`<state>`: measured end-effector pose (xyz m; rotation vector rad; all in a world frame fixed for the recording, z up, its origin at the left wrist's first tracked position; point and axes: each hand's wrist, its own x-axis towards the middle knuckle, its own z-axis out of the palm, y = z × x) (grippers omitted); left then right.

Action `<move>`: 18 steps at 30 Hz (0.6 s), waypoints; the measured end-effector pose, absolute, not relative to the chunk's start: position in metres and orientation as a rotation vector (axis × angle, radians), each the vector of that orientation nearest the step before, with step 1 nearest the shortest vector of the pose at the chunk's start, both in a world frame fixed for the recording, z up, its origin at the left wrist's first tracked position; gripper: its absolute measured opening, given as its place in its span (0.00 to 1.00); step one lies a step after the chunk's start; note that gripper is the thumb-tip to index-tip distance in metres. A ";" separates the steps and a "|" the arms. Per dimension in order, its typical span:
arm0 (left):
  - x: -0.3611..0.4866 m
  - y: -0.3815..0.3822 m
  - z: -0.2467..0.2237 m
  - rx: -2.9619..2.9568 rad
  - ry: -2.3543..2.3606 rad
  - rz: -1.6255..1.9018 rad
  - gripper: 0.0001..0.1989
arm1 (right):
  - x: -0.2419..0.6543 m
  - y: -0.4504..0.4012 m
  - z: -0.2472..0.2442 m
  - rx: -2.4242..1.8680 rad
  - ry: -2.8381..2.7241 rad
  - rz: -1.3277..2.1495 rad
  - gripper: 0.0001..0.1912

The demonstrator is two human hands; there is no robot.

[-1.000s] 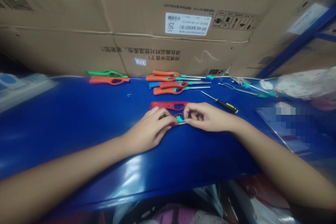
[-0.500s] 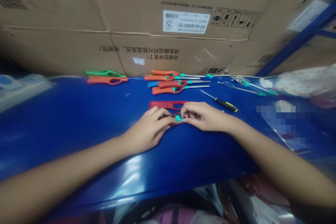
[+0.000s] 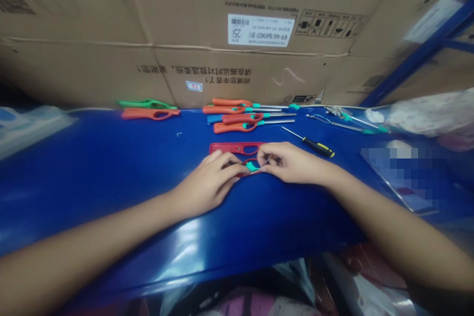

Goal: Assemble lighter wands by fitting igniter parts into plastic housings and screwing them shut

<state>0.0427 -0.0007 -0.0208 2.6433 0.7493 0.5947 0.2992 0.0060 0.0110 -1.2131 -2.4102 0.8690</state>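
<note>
A red lighter shell half (image 3: 245, 175) with a green part (image 3: 252, 167) in it lies on the blue table, between my two hands. My left hand (image 3: 213, 180) has its fingers wrapped over the left part of this shell, hiding much of it. Thumb and index finger of my right hand (image 3: 283, 162) pinch at its right end, by a thin metallic piece (image 3: 256, 171). Just behind them lies another red shell half (image 3: 231, 148), flat, its right end hidden by my right hand.
Several orange lighters (image 3: 235, 128) with metal rods lie behind, with green and orange handles (image 3: 148, 114) further left. A screwdriver (image 3: 319, 147), metal rods (image 3: 351, 127) and a clear-edged tray or sheet (image 3: 392, 187) are at right. A cardboard box (image 3: 192, 19) walls the back.
My right hand has shifted very slightly at the right end of the shell, showing a little more of the green part. My left hand stays in place.
</note>
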 end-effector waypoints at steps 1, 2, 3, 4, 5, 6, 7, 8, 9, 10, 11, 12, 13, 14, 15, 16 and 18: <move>0.043 -0.001 -0.021 2.641 0.756 0.589 0.14 | 0.299 0.006 0.011 -1.187 -2.423 0.838 0.04; 0.042 -0.001 -0.021 2.636 0.762 0.587 0.13 | 0.299 0.006 0.011 -1.150 -2.444 0.799 0.04; 0.042 -0.001 -0.021 2.632 0.767 0.587 0.13 | 0.299 0.005 0.011 -1.111 -2.468 0.757 0.04; 0.042 -0.001 -0.021 2.630 0.769 0.589 0.12 | 0.299 0.005 0.012 -1.081 -2.495 0.713 0.04; 0.042 -0.001 -0.021 2.630 0.769 0.595 0.12 | 0.299 0.005 0.013 -1.062 -2.522 0.673 0.04; 0.042 0.000 -0.021 2.632 0.768 0.601 0.12 | 0.299 0.005 0.014 -1.059 -2.545 0.636 0.03; 0.042 0.000 -0.021 2.634 0.766 0.603 0.12 | 0.299 0.005 0.015 -1.068 -2.564 0.603 0.03; 0.042 0.000 -0.021 2.635 0.764 0.606 0.13 | 0.300 0.005 0.016 -1.079 -2.580 0.572 0.03; 0.042 0.000 -0.022 2.635 0.762 0.608 0.13 | 0.300 0.004 0.017 -1.084 -2.596 0.547 0.02; 0.042 0.000 -0.022 2.635 0.762 0.610 0.13 | 0.300 0.004 0.017 -1.082 -2.609 0.533 0.01; 0.043 0.000 -0.022 2.633 0.763 0.614 0.13 | 0.301 0.003 0.017 -1.077 -2.616 0.530 0.01; 0.043 0.000 -0.021 2.632 0.760 0.618 0.13 | 0.301 0.003 0.017 -1.064 -2.617 0.542 0.02; 0.043 -0.001 -0.021 2.631 0.758 0.625 0.13 | 0.302 0.003 0.016 -1.043 -2.615 0.568 0.04; 0.043 -0.001 -0.021 2.628 0.758 0.631 0.13 | 0.302 0.003 0.016 -1.015 -2.607 0.603 0.06; 0.043 -0.001 -0.020 2.625 0.759 0.633 0.13 | 0.303 0.004 0.015 -0.986 -2.592 0.633 0.08; 0.043 -0.001 -0.020 2.622 0.762 0.633 0.13 | 0.304 0.005 0.015 -0.962 -2.569 0.644 0.10; 0.043 -0.002 -0.019 2.615 0.773 0.634 0.13 | 0.309 0.009 0.018 -0.972 -2.491 0.570 0.12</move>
